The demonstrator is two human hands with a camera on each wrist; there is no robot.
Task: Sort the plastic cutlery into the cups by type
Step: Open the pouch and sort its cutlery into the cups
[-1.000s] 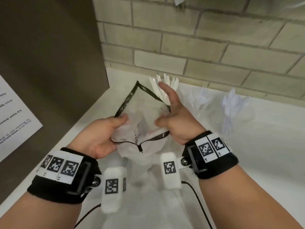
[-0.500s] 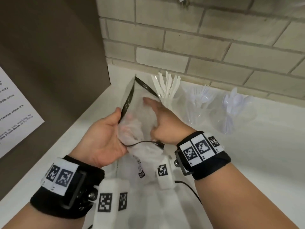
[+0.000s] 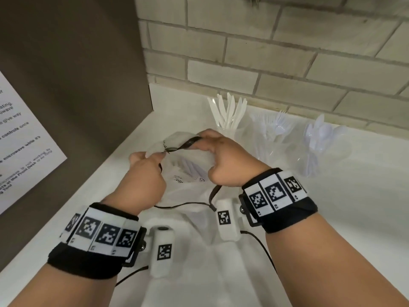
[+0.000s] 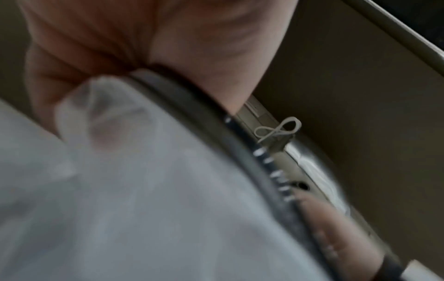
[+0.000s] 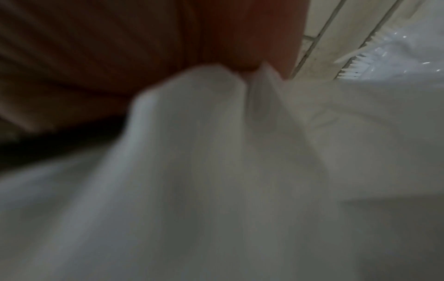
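The left hand [image 3: 146, 173] and the right hand [image 3: 223, 158] are both pinching the black-trimmed mouth of the clear plastic bag [image 3: 188, 171], which is lying on the white counter [image 3: 365, 196] before the three cups. Some cutlery is showing inside; a pull too strong is risking to spill it or knock the knife cup [image 3: 229, 120].

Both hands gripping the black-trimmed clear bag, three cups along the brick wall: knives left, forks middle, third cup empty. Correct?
Not quite. The third cup isn't empty: the head view shows spoons standing in it. The rest holds: left hand and right hand both grip the bag, knives cup left, forks cup middle.
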